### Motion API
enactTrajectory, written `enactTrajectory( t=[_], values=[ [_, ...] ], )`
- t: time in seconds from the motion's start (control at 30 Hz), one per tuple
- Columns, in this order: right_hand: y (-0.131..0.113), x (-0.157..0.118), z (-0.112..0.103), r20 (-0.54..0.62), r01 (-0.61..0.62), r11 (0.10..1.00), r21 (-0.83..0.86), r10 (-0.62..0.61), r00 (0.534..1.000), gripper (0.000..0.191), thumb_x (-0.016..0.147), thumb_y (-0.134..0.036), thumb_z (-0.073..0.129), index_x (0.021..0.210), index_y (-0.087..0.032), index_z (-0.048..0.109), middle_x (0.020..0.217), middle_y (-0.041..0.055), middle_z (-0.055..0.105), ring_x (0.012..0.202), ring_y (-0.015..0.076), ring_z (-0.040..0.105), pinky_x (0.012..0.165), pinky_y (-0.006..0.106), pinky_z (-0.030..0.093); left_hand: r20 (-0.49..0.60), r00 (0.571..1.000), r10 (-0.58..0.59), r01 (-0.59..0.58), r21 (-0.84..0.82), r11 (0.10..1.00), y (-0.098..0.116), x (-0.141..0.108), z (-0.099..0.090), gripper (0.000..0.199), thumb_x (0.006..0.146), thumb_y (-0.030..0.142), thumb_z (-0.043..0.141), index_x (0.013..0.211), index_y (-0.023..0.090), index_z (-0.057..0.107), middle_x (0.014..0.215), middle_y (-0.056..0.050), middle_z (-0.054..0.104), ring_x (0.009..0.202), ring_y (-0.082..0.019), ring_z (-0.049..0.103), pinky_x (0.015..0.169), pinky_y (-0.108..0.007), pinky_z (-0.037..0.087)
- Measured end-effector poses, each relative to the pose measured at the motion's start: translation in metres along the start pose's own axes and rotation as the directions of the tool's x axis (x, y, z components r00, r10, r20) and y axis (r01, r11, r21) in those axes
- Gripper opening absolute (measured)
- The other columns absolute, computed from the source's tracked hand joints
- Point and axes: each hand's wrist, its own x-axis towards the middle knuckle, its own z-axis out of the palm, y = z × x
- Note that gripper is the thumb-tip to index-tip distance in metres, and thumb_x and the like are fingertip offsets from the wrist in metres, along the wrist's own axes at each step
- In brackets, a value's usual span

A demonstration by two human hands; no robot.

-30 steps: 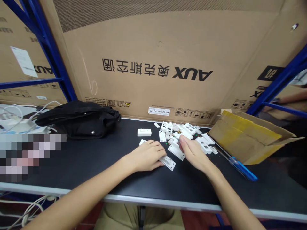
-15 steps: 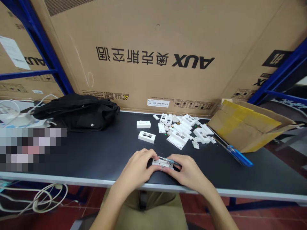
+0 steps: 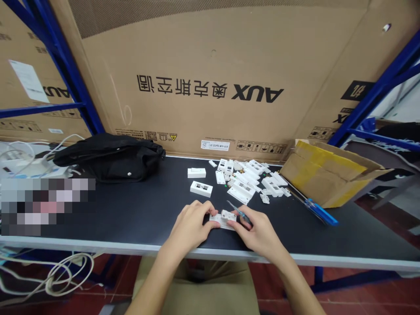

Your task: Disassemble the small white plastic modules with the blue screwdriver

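Near the front edge of the black tabletop, my left hand (image 3: 191, 224) grips the left end of a flat white plastic plate (image 3: 215, 217) between thumb and fingers. A small white plastic part (image 3: 229, 215) sits raised at the plate's right end. The thumb and fingers of my right hand (image 3: 261, 229) are closed on that small part. A screwdriver (image 3: 243, 214) is also held in my right hand, its shaft pointing up and left, away from the plate. Beyond my hands lie a white housing with dark slots (image 3: 201, 189) and another white housing (image 3: 196, 173).
A heap of white plastic pieces (image 3: 241, 192) lies right of the housings. An open cardboard box (image 3: 315, 175) and a blue-handled tool (image 3: 321, 212) are farther right. On the left are a black bag (image 3: 111, 159) and white cables. A large carton (image 3: 210, 118) stands behind the table.
The small white part has come up from the plate at its right end. The screwdriver has swung off the plate and now points up and left. The view has shifted slightly.
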Motion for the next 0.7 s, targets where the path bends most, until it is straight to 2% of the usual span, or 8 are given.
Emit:
enactTrajectory(
  t=[0.1, 0.23, 0.3, 0.37, 0.47, 0.53, 0.6, 0.7],
  values=[
    [-0.001, 0.002, -0.004, 0.029, -0.06, 0.995, 0.08, 0.058, 0.998, 0.03, 0.094, -0.048, 0.055, 0.091, -0.019, 0.06, 0.06, -0.0069, 0.04, 0.055, 0.0102, 0.038, 0.056, 0.024, 0.033, -0.063, 0.998, -0.012, 0.014, 0.035, 0.999, -0.003, -0.002, 0.001, 0.012, 0.09, 0.035, 0.063, 0.099, 0.028, 0.062, 0.105, 0.0, 0.068, 0.1, -0.022, 0.061, 0.089, -0.036, 0.043],
    [-0.009, 0.003, -0.004, 0.052, -0.077, 0.965, 0.251, 0.066, 0.996, 0.031, 0.096, -0.047, 0.051, 0.094, -0.019, 0.063, 0.079, -0.0012, 0.059, 0.072, 0.0127, 0.05, 0.066, 0.023, 0.04, -0.145, 0.988, 0.051, -0.046, 0.034, 0.998, 0.0, -0.008, 0.0, 0.024, 0.096, 0.035, 0.054, 0.117, 0.025, 0.06, 0.118, -0.005, 0.066, 0.113, -0.025, 0.056, 0.096, -0.04, 0.041],
    [-0.018, 0.003, 0.0, 0.062, -0.049, 0.933, 0.357, 0.029, 0.998, 0.029, 0.097, -0.045, 0.051, 0.094, -0.02, 0.064, 0.087, 0.0002, 0.064, 0.081, 0.0141, 0.055, 0.073, 0.023, 0.043, -0.14, 0.984, 0.109, -0.122, -0.088, 0.989, 0.004, -0.012, -0.003, 0.029, 0.098, 0.035, 0.049, 0.124, 0.025, 0.057, 0.122, -0.007, 0.064, 0.115, -0.024, 0.055, 0.098, -0.038, 0.041],
    [-0.026, 0.002, 0.007, 0.076, -0.015, 0.891, 0.453, -0.022, 0.997, 0.026, 0.097, -0.042, 0.052, 0.094, -0.02, 0.064, 0.09, 0.0004, 0.066, 0.085, 0.0143, 0.058, 0.079, 0.023, 0.044, -0.101, 0.983, 0.155, -0.178, -0.293, 0.939, 0.01, -0.015, -0.006, 0.028, 0.101, 0.033, 0.042, 0.12, 0.023, 0.06, 0.116, -0.006, 0.065, 0.106, -0.021, 0.058, 0.094, -0.033, 0.043],
    [-0.032, 0.001, 0.016, 0.03, 0.024, 0.855, 0.518, -0.047, 0.998, 0.023, 0.097, -0.039, 0.053, 0.093, -0.021, 0.065, 0.087, -0.0004, 0.066, 0.081, 0.0132, 0.059, 0.077, 0.022, 0.046, -0.062, 0.993, 0.098, -0.115, -0.628, 0.77, 0.019, -0.017, -0.003, 0.031, 0.103, 0.037, 0.038, 0.107, 0.019, 0.064, 0.097, -0.006, 0.066, 0.089, -0.018, 0.06, 0.085, -0.03, 0.045],
    [-0.032, 0.0, 0.019, -0.019, 0.034, 0.862, 0.505, -0.028, 0.999, 0.021, 0.097, -0.038, 0.054, 0.093, -0.02, 0.065, 0.083, -0.0006, 0.066, 0.077, 0.0128, 0.06, 0.073, 0.022, 0.046, 0.004, 1.0, 0.017, -0.006, -0.859, 0.511, 0.024, -0.013, 0.005, 0.04, 0.102, 0.047, 0.036, 0.107, 0.016, 0.062, 0.094, -0.006, 0.064, 0.083, -0.017, 0.061, 0.081, -0.03, 0.048],
    [-0.029, 0.0, 0.02, -0.056, 0.028, 0.88, 0.475, -0.002, 0.998, 0.02, 0.096, -0.037, 0.055, 0.094, -0.02, 0.065, 0.078, -0.001, 0.066, 0.069, 0.0122, 0.059, 0.066, 0.022, 0.046, 0.115, 0.992, -0.053, 0.124, -0.967, 0.223, 0.028, -0.008, 0.015, 0.051, 0.1, 0.059, 0.032, 0.108, 0.015, 0.059, 0.091, -0.006, 0.062, 0.073, -0.015, 0.06, 0.073, -0.03, 0.05],
    [-0.028, 0.0, 0.02, -0.087, 0.041, 0.914, 0.403, -0.007, 0.996, 0.019, 0.098, -0.034, 0.053, 0.098, -0.02, 0.065, 0.068, -0.0024, 0.064, 0.06, 0.012, 0.058, 0.061, 0.023, 0.045, 0.195, 0.976, -0.102, 0.209, -0.966, 0.153, 0.033, 0.0, 0.026, 0.053, 0.096, 0.063, 0.04, 0.11, 0.015, 0.058, 0.076, -0.001, 0.056, 0.061, -0.011, 0.053, 0.06, -0.024, 0.047]
  ],
)
